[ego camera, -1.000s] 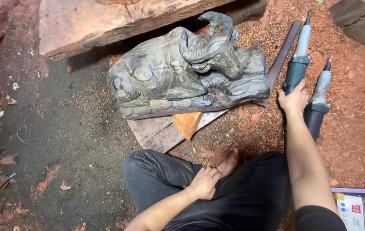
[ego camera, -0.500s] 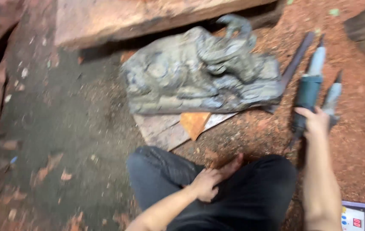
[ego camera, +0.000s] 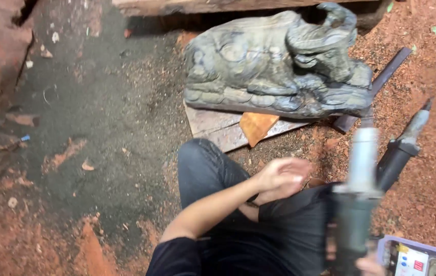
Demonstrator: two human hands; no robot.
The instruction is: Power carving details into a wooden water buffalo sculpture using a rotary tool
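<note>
A dark carved stone figure of a lying buffalo [ego camera: 279,66] rests on a wooden board [ego camera: 213,125] in front of me, with an orange wedge [ego camera: 258,127] under its edge. My right hand [ego camera: 367,264], mostly cut off at the bottom edge, grips a green and grey rotary grinder [ego camera: 358,199] and holds it upright over my lap, tip toward the figure. My left hand [ego camera: 282,176] hovers blurred above my knee with loose fingers and holds nothing. A second grinder [ego camera: 401,148] lies on the red sawdust to the right.
A flat metal bar [ego camera: 384,82] lies by the figure's right end. A purple-edged plastic box [ego camera: 417,255] sits at the bottom right. A large timber [ego camera: 187,6] lies behind the figure. Dark bare ground [ego camera: 90,117] and wood chips spread to the left.
My right hand has picked one grinder off the ground and drawn it back over my lap. My left hand has lifted off my knee. The view has shifted left.
</note>
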